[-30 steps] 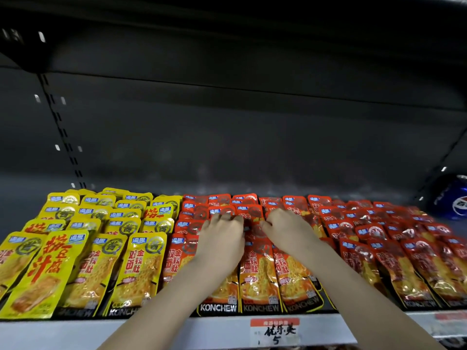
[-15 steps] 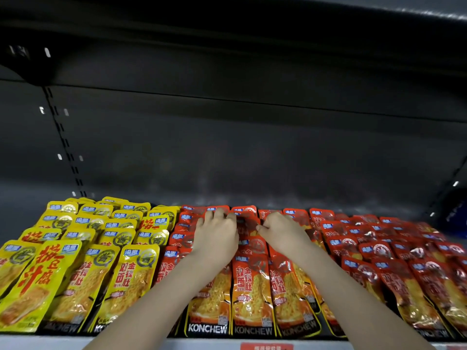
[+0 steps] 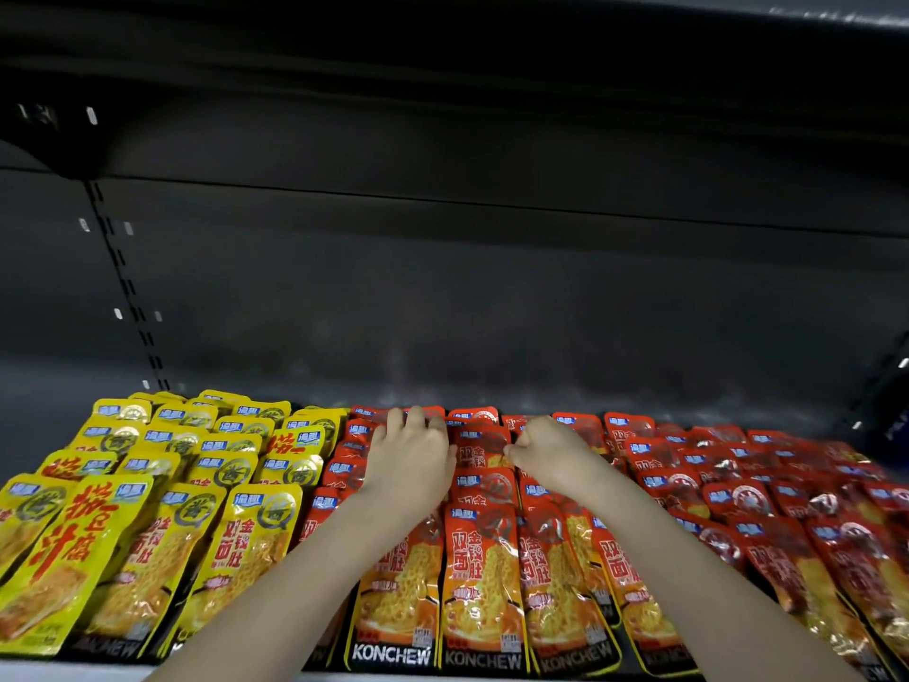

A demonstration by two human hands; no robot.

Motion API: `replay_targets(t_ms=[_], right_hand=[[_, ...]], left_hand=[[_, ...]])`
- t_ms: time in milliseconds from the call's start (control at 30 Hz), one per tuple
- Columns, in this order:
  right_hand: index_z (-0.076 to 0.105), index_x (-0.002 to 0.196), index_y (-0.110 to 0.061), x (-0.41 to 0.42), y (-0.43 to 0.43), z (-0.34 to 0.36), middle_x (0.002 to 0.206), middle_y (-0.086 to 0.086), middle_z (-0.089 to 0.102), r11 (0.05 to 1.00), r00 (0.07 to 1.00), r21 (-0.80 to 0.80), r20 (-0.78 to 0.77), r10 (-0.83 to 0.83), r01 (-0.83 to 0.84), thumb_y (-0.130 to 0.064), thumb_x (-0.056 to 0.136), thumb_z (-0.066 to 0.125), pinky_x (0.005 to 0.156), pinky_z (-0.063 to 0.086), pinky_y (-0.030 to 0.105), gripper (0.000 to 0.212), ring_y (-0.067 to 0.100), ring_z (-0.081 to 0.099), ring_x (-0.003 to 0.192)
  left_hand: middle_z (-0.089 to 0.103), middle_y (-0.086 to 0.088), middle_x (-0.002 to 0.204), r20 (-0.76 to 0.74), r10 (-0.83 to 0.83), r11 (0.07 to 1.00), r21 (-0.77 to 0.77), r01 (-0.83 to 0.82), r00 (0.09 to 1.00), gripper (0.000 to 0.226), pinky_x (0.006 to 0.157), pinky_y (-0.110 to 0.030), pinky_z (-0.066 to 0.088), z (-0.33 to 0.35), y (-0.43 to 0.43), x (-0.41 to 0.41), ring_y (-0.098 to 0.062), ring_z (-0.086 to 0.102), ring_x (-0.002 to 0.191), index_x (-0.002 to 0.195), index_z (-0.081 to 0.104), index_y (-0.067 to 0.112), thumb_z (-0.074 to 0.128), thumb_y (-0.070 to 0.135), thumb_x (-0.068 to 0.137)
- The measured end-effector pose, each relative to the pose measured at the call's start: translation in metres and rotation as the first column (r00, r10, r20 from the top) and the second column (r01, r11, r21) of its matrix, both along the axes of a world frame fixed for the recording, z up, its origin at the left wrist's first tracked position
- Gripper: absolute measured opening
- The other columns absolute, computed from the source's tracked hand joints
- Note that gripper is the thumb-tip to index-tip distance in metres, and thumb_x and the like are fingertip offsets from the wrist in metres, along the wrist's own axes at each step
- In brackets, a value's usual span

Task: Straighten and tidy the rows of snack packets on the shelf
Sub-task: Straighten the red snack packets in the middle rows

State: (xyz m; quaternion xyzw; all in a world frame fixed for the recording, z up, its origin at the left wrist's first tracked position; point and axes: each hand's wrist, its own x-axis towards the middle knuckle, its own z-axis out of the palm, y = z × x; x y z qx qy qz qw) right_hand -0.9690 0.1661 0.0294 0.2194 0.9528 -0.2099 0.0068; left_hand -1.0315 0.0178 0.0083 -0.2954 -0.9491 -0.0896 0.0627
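Red packets [image 3: 484, 573] fill the shelf [image 3: 59, 674] middle under my hands: left hand [image 3: 410, 455] lies spread on the back rows, right hand [image 3: 546, 450] curls beside it, grip unclear. Yellow packets [image 3: 236, 548] look neat; far-right red rows [image 3: 787, 509] look jumbled, undone.

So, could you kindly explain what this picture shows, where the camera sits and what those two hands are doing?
There is no machine here. A person wears one wide-angle camera on the head, looking forward and down, so you see their own view. On the shelf lie overlapping rows of snack packets: yellow packets on the left and red packets on the right. Both hands reach to the rear red rows. The left hand lies with its fingers stretched over the packet tops. The right hand has its fingers curled on a packet top; I cannot tell whether it truly pinches it.
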Motion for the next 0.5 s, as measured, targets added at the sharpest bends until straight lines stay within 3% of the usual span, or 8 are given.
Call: replay_targets(t_ms=[367,500], right_hand=[[0.036,0.050,-0.015,-0.004,0.003,-0.001,0.046,0.000,0.029,0.999,1.000,0.041,0.007,0.021,-0.021,-0.027,0.096,0.053,0.046,0.028,0.023,0.051,0.012,0.031,0.038],[0.037,0.058,-0.017,-0.013,0.004,0.003,0.053,0.000,0.039,0.992,0.999,0.124,-0.053,-0.010,0.016,-0.029,0.098,0.046,0.045,0.027,0.023,0.042,0.012,0.040,0.044]], left_hand=[[0.058,0.001,0.124,0.015,-0.047,0.998,0.050,0.046,0.999,0.033,0.105,-0.038,0.032,-0.003,0.003,-0.014,-0.023,0.041,0.124,0.119,0.054,0.019,0.038,0.038,0.098],[0.062,0.000,0.119,0.017,-0.031,0.993,0.116,0.029,0.999,0.029,0.103,-0.039,0.036,-0.003,0.004,-0.019,-0.023,0.045,0.122,0.117,0.056,0.019,0.038,0.031,0.098]])
